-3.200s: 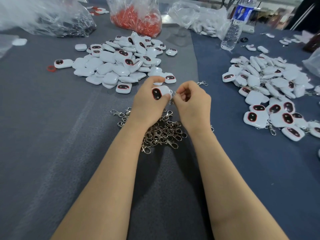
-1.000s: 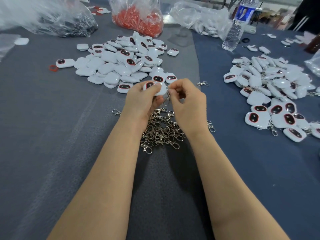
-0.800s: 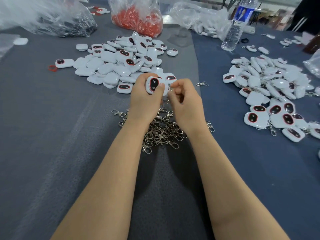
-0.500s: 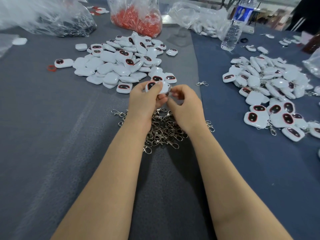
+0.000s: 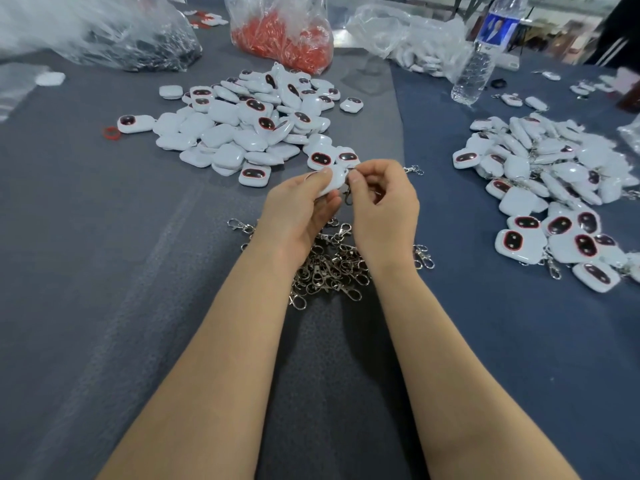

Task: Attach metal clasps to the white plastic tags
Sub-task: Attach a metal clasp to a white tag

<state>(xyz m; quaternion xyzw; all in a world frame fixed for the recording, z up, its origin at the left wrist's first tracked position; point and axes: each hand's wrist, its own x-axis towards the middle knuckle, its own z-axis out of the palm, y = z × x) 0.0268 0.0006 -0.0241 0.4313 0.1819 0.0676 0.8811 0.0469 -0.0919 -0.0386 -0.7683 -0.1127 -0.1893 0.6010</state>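
My left hand (image 5: 298, 209) grips a rounded white plastic tag (image 5: 334, 181); my right hand (image 5: 382, 202) pinches a silver metal clasp (image 5: 347, 197), and so fine a pinch could slip.

Bright even light, soft shadows, wide-angle edge distortion, slight blur

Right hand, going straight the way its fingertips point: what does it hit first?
The white tag held in the left hand, just ahead of the right hand and the clasp it pinches; depth is unsure from one view.

bare forearms (image 5: 221, 358), left grip (image 5: 294, 211) and right grip (image 5: 384, 207), nails seemingly short
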